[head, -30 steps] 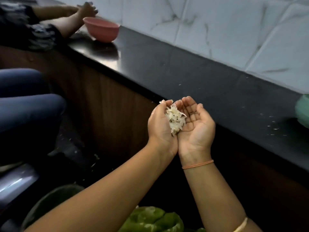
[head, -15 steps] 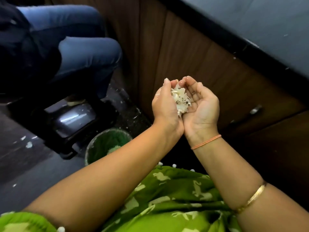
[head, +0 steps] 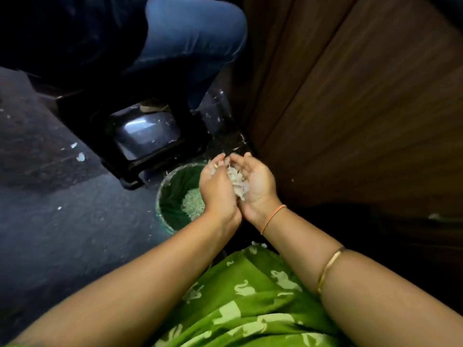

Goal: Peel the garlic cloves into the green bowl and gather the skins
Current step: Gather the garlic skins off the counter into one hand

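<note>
My left hand (head: 216,190) and my right hand (head: 259,182) are cupped together, fingertips meeting, around a pile of white garlic skins (head: 236,182). The hands hang low by the floor, over the right part of a round green bin (head: 161,194). A heap of pale skins (head: 191,202) lies inside the bin. The green bowl and the garlic cloves are out of view.
A brown wooden cabinet front (head: 350,108) stands just right of my hands. A black stool base (head: 147,136) and another person's jeans-clad leg (head: 193,33) are beyond the bin. Skin scraps (head: 80,157) dot the dark floor. My green patterned garment (head: 250,301) covers my lap.
My cupped hands have carried the skins down from the counter's edge to just above the green bin. The view has tilted down to the floor.
</note>
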The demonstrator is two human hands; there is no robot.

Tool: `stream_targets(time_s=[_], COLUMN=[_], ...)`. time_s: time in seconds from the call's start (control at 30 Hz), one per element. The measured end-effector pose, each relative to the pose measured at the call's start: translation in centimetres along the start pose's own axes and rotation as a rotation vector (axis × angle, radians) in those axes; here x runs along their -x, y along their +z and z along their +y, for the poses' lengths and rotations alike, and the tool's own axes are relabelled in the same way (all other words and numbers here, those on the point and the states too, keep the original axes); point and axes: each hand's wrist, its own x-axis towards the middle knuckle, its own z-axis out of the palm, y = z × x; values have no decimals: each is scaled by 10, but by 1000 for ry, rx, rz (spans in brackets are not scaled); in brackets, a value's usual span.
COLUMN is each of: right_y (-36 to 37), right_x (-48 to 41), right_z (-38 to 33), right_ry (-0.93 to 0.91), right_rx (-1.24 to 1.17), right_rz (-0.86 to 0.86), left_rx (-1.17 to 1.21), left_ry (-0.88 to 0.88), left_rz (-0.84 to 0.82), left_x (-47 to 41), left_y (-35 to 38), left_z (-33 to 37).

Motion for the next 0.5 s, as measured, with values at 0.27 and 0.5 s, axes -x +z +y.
stream_targets(time_s=[0.27, 0.5], right_y=[7, -6], right_x=[-37, -52], right_z=[21, 26], right_ry=[221, -18], right_rx=[270, 633], right_rz=[-42, -7], left_rx=[-24, -80], left_ry=[-118, -216], left_rz=[187, 239], left_x=[-69, -112], left_y=[-49, -70], left_z=[-2, -14])
